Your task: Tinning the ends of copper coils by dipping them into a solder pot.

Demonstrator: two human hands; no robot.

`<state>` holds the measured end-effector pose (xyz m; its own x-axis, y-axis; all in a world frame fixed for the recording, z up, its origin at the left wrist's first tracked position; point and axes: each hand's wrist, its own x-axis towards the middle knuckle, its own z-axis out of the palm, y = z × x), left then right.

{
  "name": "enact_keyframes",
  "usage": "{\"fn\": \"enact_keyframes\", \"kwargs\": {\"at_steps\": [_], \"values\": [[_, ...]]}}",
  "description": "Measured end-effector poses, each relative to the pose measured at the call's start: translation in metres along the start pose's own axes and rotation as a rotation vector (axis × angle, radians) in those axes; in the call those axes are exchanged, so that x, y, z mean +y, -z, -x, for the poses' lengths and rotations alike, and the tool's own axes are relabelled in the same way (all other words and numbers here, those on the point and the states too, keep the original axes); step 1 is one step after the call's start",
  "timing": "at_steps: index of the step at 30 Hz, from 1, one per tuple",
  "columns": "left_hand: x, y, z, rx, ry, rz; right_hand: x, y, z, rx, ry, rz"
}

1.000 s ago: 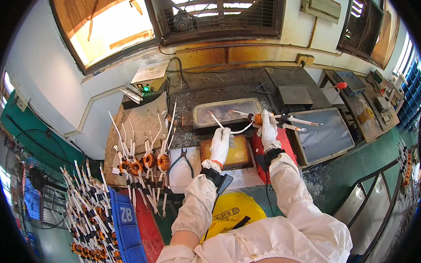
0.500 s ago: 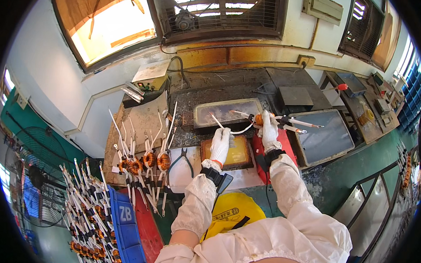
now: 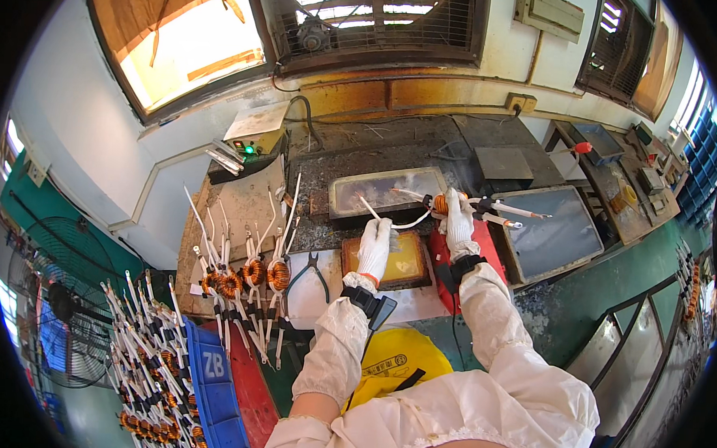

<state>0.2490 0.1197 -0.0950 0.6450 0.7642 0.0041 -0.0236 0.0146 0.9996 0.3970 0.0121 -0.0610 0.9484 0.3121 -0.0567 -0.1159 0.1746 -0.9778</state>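
Scuffed, dark-topped workbench (image 3: pixel 385 142) stands against a pale wall, a caged fan (image 3: pixel 381 27) set in the opening behind it. On the bench, a long metal-rimmed tray (image 3: pixel 332 199) with a grey surface serves as the landmark. At the tray's front right corner is a copper-wound coil (image 3: pixel 440 203) with white leads on both sides. Its long axis runs roughly left to right: two leads point left, their tips appearing over the tray's grey surface, while the dark-sleeved leads on the other side point right, beyond the tray. Whether the left tips touch that surface cannot be told.

Ahead of the tray, on its near side, the gloved left hand (image 3: pixel 377 244) is closed narrowly on one white lead (image 3: pixel 410 223), which bends up leftward past the fingers. Just off the tray's right front corner, the gloved right hand (image 3: pixel 457 217) is closed on the coil.

Nearer the person than the tray lies a yellow-filled pan (image 3: pixel 349 265); a red box (image 3: pixel 488 256) sits to the tray's front right. Pliers (image 3: pixel 325 287) lie to its front left, and farther left is a row of similar coils (image 3: pixel 278 276).
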Motion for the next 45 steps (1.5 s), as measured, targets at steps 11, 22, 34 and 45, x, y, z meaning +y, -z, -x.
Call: {"fn": "enact_keyframes", "kwargs": {"at_steps": [11,22,34,45], "values": [[0.008,0.002,0.004,0.014,0.023,-0.044,0.006,0.002,-0.004,0.038,-0.024,0.064],[0.009,0.010,0.001,-0.025,0.168,0.228,-0.002,0.000,0.008,-0.009,-0.048,0.297],[0.003,0.012,-0.005,-0.017,0.217,0.391,-0.013,-0.004,0.009,-0.021,-0.077,0.448],[0.001,0.015,-0.006,0.002,0.269,0.499,-0.007,-0.009,0.008,-0.163,0.094,0.502]]}}
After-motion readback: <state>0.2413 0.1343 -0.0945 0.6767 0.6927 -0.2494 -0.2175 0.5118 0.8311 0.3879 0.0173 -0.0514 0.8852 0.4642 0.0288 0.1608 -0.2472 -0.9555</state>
